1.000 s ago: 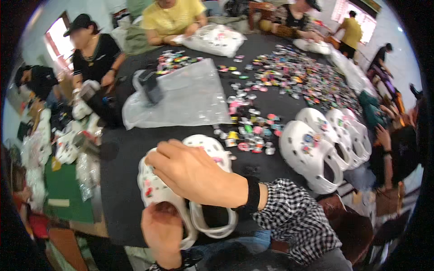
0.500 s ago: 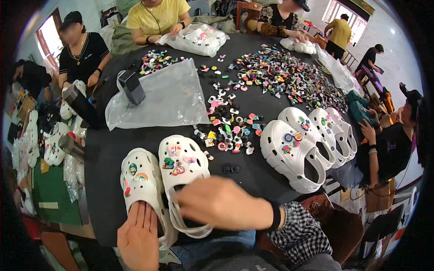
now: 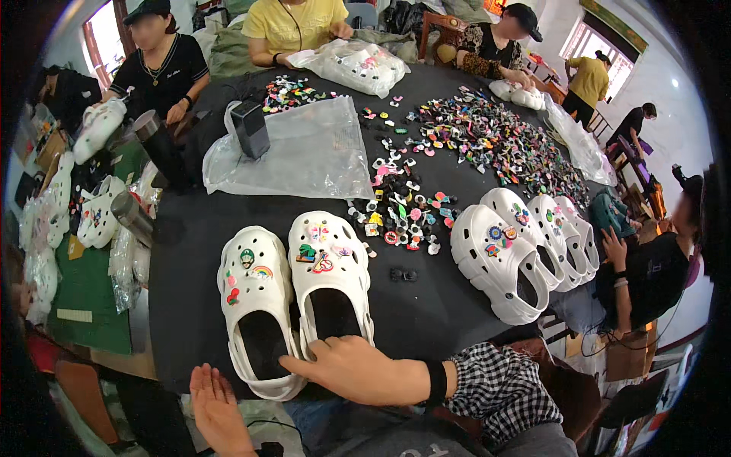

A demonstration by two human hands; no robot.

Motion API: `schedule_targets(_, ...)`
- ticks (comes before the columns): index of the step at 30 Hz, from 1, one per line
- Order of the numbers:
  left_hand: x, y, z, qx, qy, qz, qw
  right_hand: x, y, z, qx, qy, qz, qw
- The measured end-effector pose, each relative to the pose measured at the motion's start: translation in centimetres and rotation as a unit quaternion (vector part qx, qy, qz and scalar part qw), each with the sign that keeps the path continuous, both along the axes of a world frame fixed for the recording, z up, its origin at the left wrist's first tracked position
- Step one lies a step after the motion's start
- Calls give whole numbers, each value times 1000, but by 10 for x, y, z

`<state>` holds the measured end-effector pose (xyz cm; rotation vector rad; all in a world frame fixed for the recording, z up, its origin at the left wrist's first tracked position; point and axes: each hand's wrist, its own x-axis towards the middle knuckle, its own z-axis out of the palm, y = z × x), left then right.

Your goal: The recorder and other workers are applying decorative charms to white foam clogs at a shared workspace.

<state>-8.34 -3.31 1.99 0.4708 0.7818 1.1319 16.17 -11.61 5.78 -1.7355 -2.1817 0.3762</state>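
Side by side before me stand two white clogs, toes pointing away: the left clog (image 3: 255, 273) and the right clog (image 3: 330, 255). Colourful charms sit in their toe holes, among them a rainbow charm (image 3: 262, 272) and a palm tree charm (image 3: 305, 253). My right hand (image 3: 354, 371) reaches in from the right, its thumb at the left clog's opening and its fingers at the right clog's, closed over the adjoining rims. Left of the left clog's heel, my left hand (image 3: 216, 409) is open with fingers stretched, holding nothing.
Several decorated white clogs (image 3: 499, 266) stand in a row at right. Loose charms (image 3: 407, 206) lie beyond my pair, with a larger charm heap (image 3: 495, 141) farther back. A black box (image 3: 250, 129) rests on a clear plastic bag (image 3: 320, 145). Co-workers sit around the black table (image 3: 186, 305).
My left hand has come out of the left clog and moved to its left. My right hand has lowered from above the right clog to the heel rims. The view has shifted.
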Motion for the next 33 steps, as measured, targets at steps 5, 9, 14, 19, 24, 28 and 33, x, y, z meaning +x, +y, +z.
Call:
schedule_targets(5,10,-19,-30,27,76,-92,992,8,2,21,-69,103,12,992)
schedule_targets(9,16,-23,-13,35,69,-95,992,11,15,27,-72,153,44,985)
schedule_targets(14,7,-21,-20,115,95,-147,978,6,34,45,-158,198,63,965)
schedule_targets(19,4,-29,-23,297,253,-150,908,-11,44,78,-138,160,0,977)
schedule_targets(24,-6,-21,-34,337,292,-85,891,-23,62,90,-309,268,-10,912)
schedule_targets(28,-18,-18,-39,314,258,-81,910,-15,77,96,-457,301,-10,837)
schedule_targets(33,-19,-16,-54,305,214,-63,926,-3,67,100,-404,226,20,886)
